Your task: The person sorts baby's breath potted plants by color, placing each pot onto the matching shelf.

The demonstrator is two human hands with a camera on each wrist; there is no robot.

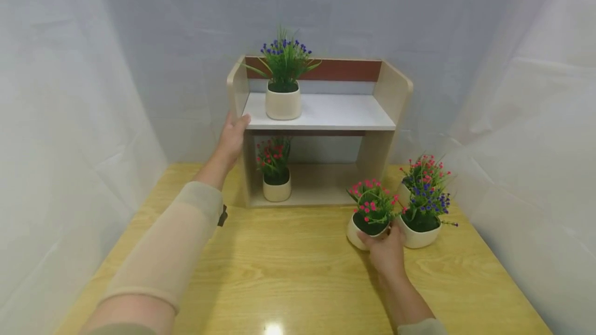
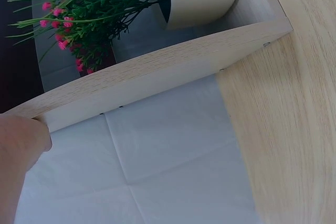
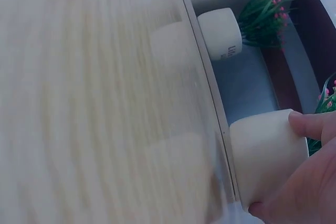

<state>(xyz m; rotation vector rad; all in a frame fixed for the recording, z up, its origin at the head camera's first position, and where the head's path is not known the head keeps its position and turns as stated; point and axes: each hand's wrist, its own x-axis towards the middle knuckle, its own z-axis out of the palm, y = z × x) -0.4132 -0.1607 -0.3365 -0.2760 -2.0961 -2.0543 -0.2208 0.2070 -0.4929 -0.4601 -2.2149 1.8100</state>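
My left hand (image 1: 233, 138) grips the left side panel of a two-tier wooden shelf (image 1: 316, 123), thumb at the front edge beside the white upper board. In the left wrist view that hand (image 2: 21, 145) holds the panel's edge. With my right hand (image 1: 387, 252) I hold a white flowerpot with pink flowers (image 1: 358, 234) by its rim, thumb on the near side. The right wrist view shows the pot (image 3: 268, 156) between thumb and fingers, in front of the shelf. A blue-flowered pot (image 1: 421, 234) stands just right of it.
A pot with purple-blue flowers (image 1: 283, 105) stands on the upper board's left. Below it, a pot with red-pink flowers (image 1: 277, 190) sits on the lower level. Another pink-flowered pot (image 1: 404, 194) is behind the blue-flowered one. White curtains (image 1: 535, 118) surround the wooden table (image 1: 279, 262).
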